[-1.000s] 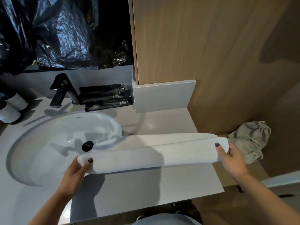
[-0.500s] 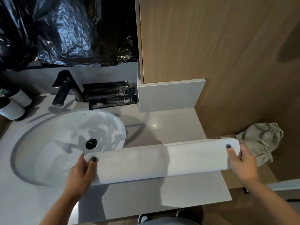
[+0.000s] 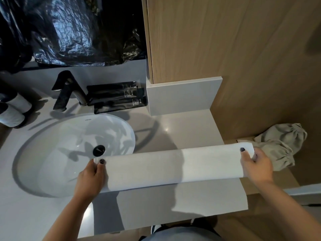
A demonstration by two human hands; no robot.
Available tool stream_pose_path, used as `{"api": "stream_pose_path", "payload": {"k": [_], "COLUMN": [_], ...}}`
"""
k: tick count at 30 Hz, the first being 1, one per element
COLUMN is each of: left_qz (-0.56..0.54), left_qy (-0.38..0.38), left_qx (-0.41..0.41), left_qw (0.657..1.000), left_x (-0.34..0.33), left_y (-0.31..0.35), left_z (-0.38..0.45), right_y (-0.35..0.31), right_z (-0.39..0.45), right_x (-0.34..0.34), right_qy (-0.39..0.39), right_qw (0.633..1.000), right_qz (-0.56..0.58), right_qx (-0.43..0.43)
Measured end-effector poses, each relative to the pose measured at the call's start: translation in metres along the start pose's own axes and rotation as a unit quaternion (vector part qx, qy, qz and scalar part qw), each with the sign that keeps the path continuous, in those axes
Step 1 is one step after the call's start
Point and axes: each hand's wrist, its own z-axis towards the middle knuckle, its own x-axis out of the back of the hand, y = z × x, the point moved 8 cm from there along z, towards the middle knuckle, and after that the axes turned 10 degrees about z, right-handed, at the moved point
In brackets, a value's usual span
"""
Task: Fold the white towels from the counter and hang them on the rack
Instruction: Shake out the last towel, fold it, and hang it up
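Towel [image 3: 172, 167] long axis L-R, both hands gripping ends

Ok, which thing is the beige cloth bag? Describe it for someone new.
Start at the round white sink and follow the counter to its right end. Just past it, against the wood wall, sits the beige cloth bag: crumpled and drawstring-gathered, unlike the smooth white towel beside it.

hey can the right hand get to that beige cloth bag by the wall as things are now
Probably yes. The right hand sits right beside the beige cloth bag with nothing between them. But its grip is busy holding the end of the white towel, so it would need to let go first.
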Motion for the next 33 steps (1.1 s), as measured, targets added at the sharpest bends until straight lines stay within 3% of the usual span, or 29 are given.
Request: {"api": "stream_pose_path", "payload": {"k": [4,7,10,12,14,17,22,27,31,33], "left_qz": [0.006,-0.063,-0.145,-0.17,-0.195,-0.261,-0.377,-0.467,-0.501,-0.518], "left_qy": [-0.094,-0.146,-0.184,-0.181,-0.158,-0.136,-0.139,-0.137,-0.203,-0.201], "left_qx": [0.074,0.084,0.126,0.143,0.127,0.099,0.088,0.119,0.149,0.161], "left_qw": [0.993,0.984,0.964,0.958,0.96,0.951,0.912,0.865,0.828,0.815], "left_x": [-0.011,-0.016,-0.022,-0.021,-0.016,-0.009,0.0,0.002,-0.009,-0.011], "left_y": [-0.005,-0.004,-0.006,-0.004,-0.002,0.001,0.004,-0.009,-0.018,-0.019], "left_z": [0.018,0.02,0.015,0.01,0.007,-0.001,-0.015,-0.022,-0.028,-0.03], "right_y": [0.011,0.006,-0.023,-0.057,-0.09,-0.125,-0.167,-0.203,-0.202,-0.199], "right_z": [0.014,0.018,0.009,-0.004,-0.032,-0.094,-0.165,-0.18,-0.189,-0.192], "right_x": [-0.004,-0.007,-0.009,-0.033,-0.081,-0.155,-0.235,-0.258,-0.258,-0.257], "right_qy": [-0.024,-0.026,0.031,0.006,-0.09,-0.245,-0.378,-0.405,-0.393,-0.382], "right_qw": [0.996,0.993,0.98,0.957,0.935,0.869,0.817,0.83,0.835,0.837], "right_qz": [-0.038,-0.085,-0.195,-0.267,-0.254,-0.227,-0.215,-0.102,-0.064,-0.051], "right_qx": [-0.075,-0.077,0.014,0.115,0.231,0.366,0.379,0.37,0.381,0.389]}}
